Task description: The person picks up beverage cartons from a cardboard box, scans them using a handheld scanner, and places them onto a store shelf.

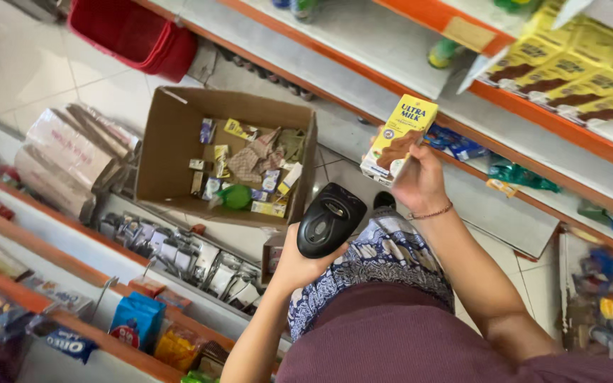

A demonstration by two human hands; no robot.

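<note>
While you crouch in the aisle btwn two shelf runs, the orange-edged shelf (pixel 533 106) ahead is only partly filled: a block of yellow cartons (pixel 583 71) sits on the upper level at right, but the lower levels show lots of bare white board w/ just a few blue and green packs. So, judging by that, stocking looks well short of done. Next biggest, the cardboard box (pixel 172 142) on the floor stands open, w/ small mixed packets and torn wrappers left in the bottom, i.e. mostly emptied, not cleared.

Your right hand (pixel 420 181) is up near the shelf edge, fingers closed round the lower end of one yellow milk carton (pixel 399 135), held upright, well clear of the box and touching no shelf. Your left hand (pixel 299 266) is wrapped round the grip of a black barcode scanner (pixel 329 220), its head just below the carton, apart from it. Can't tell if the carton is scanned; no beam shows.
</note>
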